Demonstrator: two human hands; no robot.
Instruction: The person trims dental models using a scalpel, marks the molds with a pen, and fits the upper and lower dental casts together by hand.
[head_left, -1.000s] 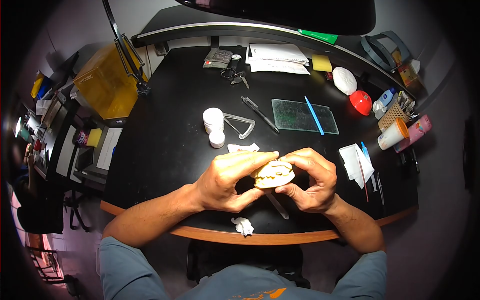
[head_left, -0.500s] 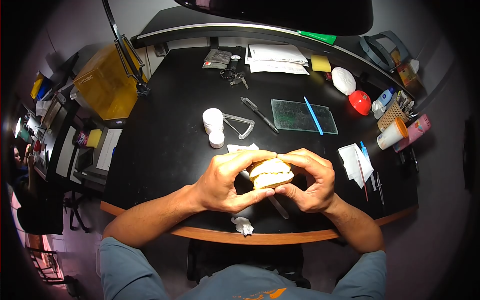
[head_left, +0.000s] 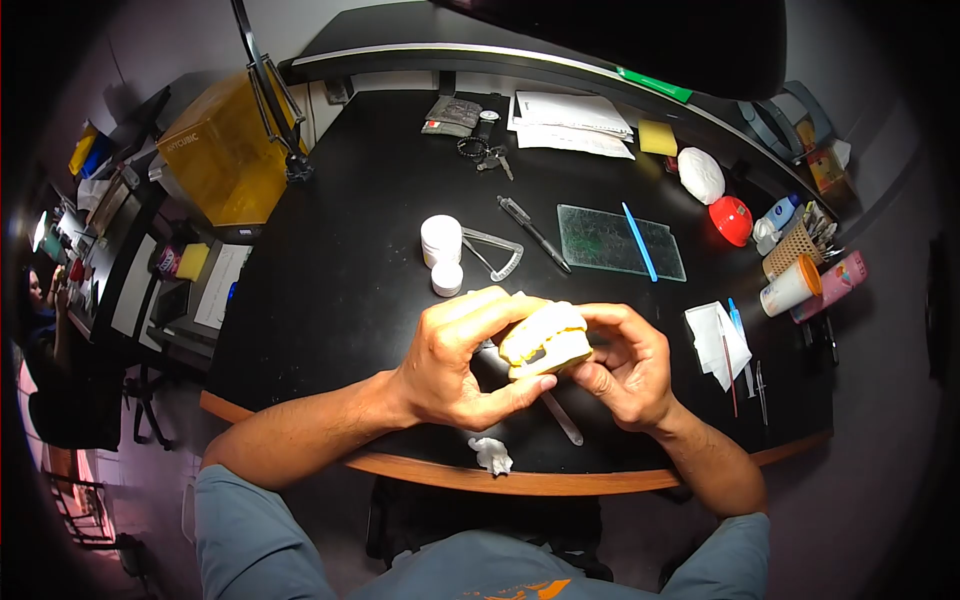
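Between my two hands, above the front part of the black desk, is a pale yellow dental model (head_left: 547, 342) made of an upper and a lower part, with a dark gap in the tooth row on its left side. My left hand (head_left: 462, 358) grips it from the left, thumb below and fingers on top. My right hand (head_left: 628, 365) holds the right side, fingers behind it and thumb at the lower edge. Partly under the hands lies a clear flat tool (head_left: 562, 418). A crumpled white tissue (head_left: 491, 455) rests near the desk's front edge.
White jars (head_left: 441, 241), a metal caliper (head_left: 497, 255), a black pen (head_left: 534, 233) and a glass slab (head_left: 600, 243) with a blue stick stand or lie beyond the hands. To the right are thin tools on white paper (head_left: 708, 345). Another person (head_left: 40, 290) sits far left.
The dental model has turned and tilted, so its side gap faces the camera. My right fingers have shifted behind it. The whole view has swung slightly, moving desk items rightward.
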